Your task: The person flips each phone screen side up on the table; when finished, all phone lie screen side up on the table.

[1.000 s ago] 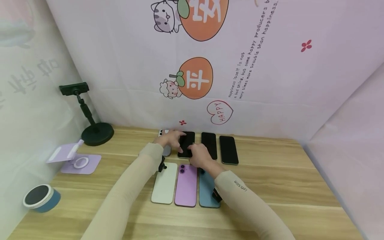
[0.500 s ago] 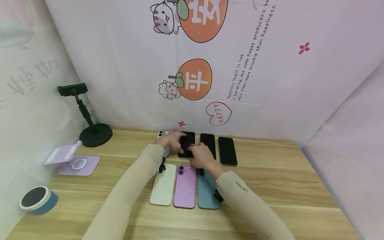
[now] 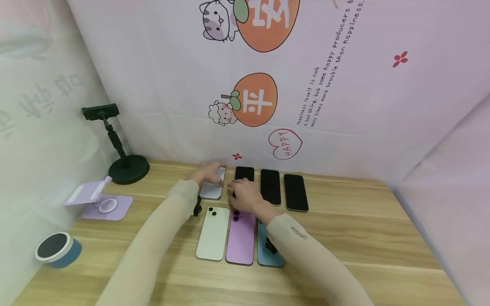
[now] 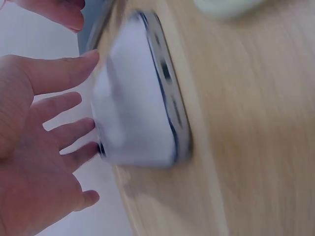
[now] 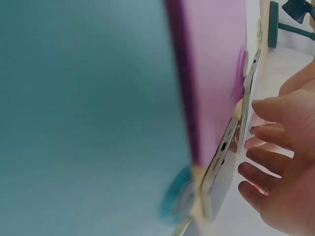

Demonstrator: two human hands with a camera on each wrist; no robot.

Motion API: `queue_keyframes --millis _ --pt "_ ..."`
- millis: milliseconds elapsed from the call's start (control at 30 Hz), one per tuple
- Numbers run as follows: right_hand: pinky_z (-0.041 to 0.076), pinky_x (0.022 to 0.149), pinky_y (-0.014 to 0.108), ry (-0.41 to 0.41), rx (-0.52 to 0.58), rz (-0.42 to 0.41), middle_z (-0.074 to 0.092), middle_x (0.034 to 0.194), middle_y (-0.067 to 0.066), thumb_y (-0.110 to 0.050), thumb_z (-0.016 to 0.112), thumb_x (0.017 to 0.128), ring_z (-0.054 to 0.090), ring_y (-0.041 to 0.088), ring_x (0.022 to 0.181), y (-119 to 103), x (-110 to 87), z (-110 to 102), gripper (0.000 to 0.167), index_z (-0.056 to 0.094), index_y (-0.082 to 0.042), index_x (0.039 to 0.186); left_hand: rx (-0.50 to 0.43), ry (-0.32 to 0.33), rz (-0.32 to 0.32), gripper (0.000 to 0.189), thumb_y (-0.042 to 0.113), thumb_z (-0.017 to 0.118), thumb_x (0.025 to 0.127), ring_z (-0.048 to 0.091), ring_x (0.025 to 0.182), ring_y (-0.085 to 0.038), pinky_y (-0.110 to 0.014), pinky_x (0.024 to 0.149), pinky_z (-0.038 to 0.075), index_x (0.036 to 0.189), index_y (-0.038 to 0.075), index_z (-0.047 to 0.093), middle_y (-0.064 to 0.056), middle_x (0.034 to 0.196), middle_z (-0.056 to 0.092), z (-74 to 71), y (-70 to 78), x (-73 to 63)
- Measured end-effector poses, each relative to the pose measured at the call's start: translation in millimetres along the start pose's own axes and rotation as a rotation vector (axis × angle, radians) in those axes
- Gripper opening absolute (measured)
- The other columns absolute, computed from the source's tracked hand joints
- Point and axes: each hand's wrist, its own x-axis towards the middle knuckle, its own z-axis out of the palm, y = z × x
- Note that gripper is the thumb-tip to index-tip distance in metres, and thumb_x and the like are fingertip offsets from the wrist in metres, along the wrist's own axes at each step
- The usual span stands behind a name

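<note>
In the back row of phones, my left hand [image 3: 204, 173] reaches over a pale silver phone [image 3: 211, 191] and covers its upper left part. The left wrist view shows the fingers spread, with some fingertips right at the edge of this phone [image 4: 135, 98]. My right hand [image 3: 246, 194] is over the lower part of a black-screened phone [image 3: 245, 172] beside it. Its fingers look loosely straight in the right wrist view, near the phones' lower ends. Nothing shows gripped in either hand.
Two more black-screened phones [image 3: 270, 187] lie to the right. In front are a pale green phone [image 3: 212, 233], a purple phone [image 3: 241, 238] and a blue phone [image 3: 268, 255]. A dark stand [image 3: 128, 168], a lilac folding stand [image 3: 118, 208] and a blue-white round container [image 3: 69, 253] stand left.
My left hand has moved left, off the black-screened phone and over to the silver one, baring more of it. My right hand has shifted left too. The head view has turned slightly.
</note>
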Motion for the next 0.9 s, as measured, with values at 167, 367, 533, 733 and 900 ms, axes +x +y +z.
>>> queue_keyframes --millis 167,367,533,733,900 --pt "0.054 0.107 0.051 -0.101 -0.041 -0.026 0.063 0.149 0.011 -0.033 0.07 0.098 0.061 0.035 0.133 -12.2 13.5 -1.6 0.046 0.065 -0.013 0.14 -0.003 0.001 -0.023 0.079 0.007 0.076 0.081 0.047 0.146 -0.042 -0.057 0.123 0.037 0.153 0.001 0.046 -0.022 0.16 0.047 -5.6 -13.8 -6.8" --pt "0.049 0.114 0.051 -0.151 -0.022 0.001 0.059 0.154 0.01 -0.035 0.07 0.098 0.056 0.033 0.141 -22.6 22.9 4.1 0.048 0.064 -0.016 0.143 -0.119 -0.07 -0.015 0.088 0.0 0.075 0.08 0.034 0.155 -0.043 -0.057 0.129 0.028 0.159 0.0 0.037 -0.023 0.167 0.035 -11.9 -34.3 -14.4" --pt "0.049 0.114 0.051 -0.182 -0.03 0.02 0.057 0.156 0.009 -0.037 0.068 0.1 0.057 0.033 0.14 -27.2 25.1 10.0 0.048 0.062 -0.018 0.144 -0.113 -0.127 0.005 0.097 -0.001 0.08 0.078 0.023 0.159 -0.046 -0.059 0.131 0.019 0.162 0.002 0.032 -0.023 0.171 0.024 -14.6 -47.4 -18.1" --pt "0.052 0.113 0.048 -0.177 -0.02 0.007 0.057 0.155 0.012 -0.037 0.07 0.099 0.058 0.034 0.14 -29.2 27.3 12.4 0.049 0.063 -0.016 0.143 -0.071 -0.143 -0.003 0.096 0.004 0.08 0.079 0.02 0.16 -0.046 -0.063 0.13 0.018 0.162 0.008 0.032 -0.021 0.173 0.02 -14.4 -45.9 -20.3" --pt "0.053 0.112 0.048 -0.175 -0.028 0.006 0.055 0.156 0.014 -0.037 0.07 0.099 0.059 0.033 0.139 -30.6 32.0 13.0 0.051 0.062 -0.015 0.145 -0.096 -0.127 -0.046 0.094 0.005 0.078 0.08 0.023 0.16 -0.043 -0.065 0.129 0.021 0.162 0.014 0.034 -0.016 0.173 0.024 -13.5 -43.8 -22.0"
